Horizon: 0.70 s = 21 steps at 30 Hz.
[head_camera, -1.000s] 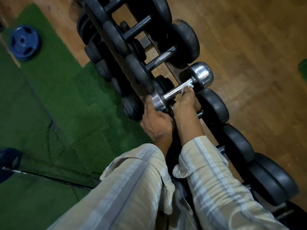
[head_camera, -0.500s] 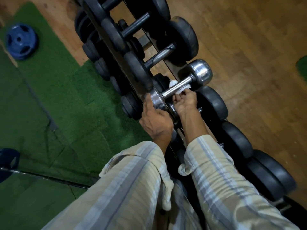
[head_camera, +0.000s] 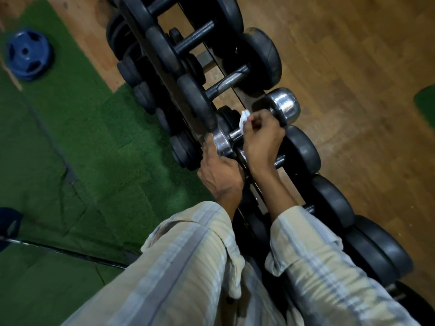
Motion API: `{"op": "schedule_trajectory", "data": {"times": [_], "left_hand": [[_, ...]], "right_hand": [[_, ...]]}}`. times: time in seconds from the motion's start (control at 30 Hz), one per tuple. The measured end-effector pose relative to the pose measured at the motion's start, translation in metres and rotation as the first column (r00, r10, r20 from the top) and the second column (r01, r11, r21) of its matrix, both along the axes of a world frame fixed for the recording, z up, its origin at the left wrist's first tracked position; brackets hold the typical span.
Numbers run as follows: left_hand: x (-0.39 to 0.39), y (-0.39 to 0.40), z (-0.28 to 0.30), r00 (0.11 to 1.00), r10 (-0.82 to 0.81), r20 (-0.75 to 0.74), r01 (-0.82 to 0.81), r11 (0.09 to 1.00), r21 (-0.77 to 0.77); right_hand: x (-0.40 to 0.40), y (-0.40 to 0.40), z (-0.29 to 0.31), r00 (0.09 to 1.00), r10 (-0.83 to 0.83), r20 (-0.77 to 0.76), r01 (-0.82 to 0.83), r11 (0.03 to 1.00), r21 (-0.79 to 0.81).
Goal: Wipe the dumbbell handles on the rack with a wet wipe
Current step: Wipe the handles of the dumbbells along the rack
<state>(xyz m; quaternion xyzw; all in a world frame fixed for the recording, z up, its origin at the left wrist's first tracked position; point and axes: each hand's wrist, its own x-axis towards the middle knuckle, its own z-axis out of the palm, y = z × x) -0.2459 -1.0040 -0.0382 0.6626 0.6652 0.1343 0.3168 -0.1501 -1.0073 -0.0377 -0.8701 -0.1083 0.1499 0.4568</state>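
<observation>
Black rubber-ended dumbbells (head_camera: 255,58) fill the rack (head_camera: 164,74) that runs from the upper middle of the frame to the lower right, and one chrome dumbbell (head_camera: 283,105) sits among them at centre. Wood flooring (head_camera: 353,67) spreads to the right; green turf (head_camera: 70,149) covers the left, with a blue weight plate (head_camera: 28,54) lying in the upper left. Your right hand (head_camera: 262,140) is curled shut around the chrome handle, pinching a white wet wipe (head_camera: 243,118) against it. Your left hand (head_camera: 220,172) presses its thumb against the near chrome end, fingers folded; whether they grip anything, you cannot tell.
</observation>
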Motion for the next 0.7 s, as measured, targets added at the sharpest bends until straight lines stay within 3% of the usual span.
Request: {"op": "schedule_trajectory", "data": {"times": [0.1,0.2,0.3,0.53,0.6,0.7], "left_hand": [[-0.001,0.000,0.000,1.000,-0.003,-0.001,0.003,1.000,-0.004],[-0.002,-0.001,0.000,1.000,-0.006,-0.002,0.006,1.000,-0.013],[0.000,-0.002,0.001,1.000,-0.004,0.017,0.004,1.000,-0.015],[-0.002,0.000,0.001,1.000,0.014,0.025,-0.013,1.000,-0.022],[-0.001,0.000,0.002,0.999,0.017,0.030,-0.016,1.000,-0.024],[0.000,0.000,0.001,0.999,0.019,0.034,-0.018,0.999,-0.031]], "right_hand": [[0.028,0.013,-0.001,0.938,0.231,0.259,-0.189,0.966,-0.178],[0.049,0.017,-0.004,0.801,0.566,0.195,-0.385,0.737,-0.555],[0.047,0.018,-0.006,0.649,0.753,0.109,-0.458,0.501,-0.734],[0.025,0.043,-0.008,0.540,0.820,-0.189,-0.758,0.376,-0.533],[0.022,0.032,-0.011,0.542,0.825,-0.159,-0.782,0.427,-0.454],[0.023,0.007,-0.018,0.636,0.770,-0.056,-0.742,0.590,-0.319]]}}
